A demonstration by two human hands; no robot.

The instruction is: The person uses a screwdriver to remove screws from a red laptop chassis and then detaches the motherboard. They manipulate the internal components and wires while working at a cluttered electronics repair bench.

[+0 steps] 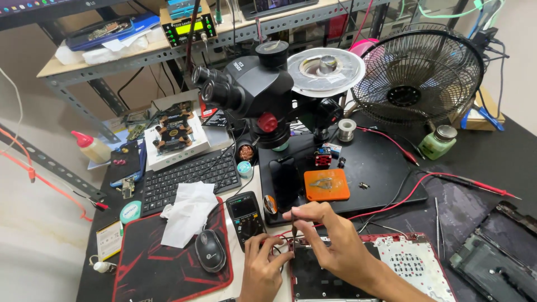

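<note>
Probing an opened red laptop base (408, 260) at the near edge of the bench, the right hand (330, 237) pinches a thin probe (293, 221) upright between fingertips closed on it; the left hand (263, 263) steadies the board's corner, fingers curled on what may be a second lead, though the grip is too small to tell; testing seems under way, and the next touch calls for a fine, steady tip; a multimeter (246, 215) and mouse (210, 250) crowd the left, the microscope (251, 92) stands far, red leads (447, 179) trail right.
</note>
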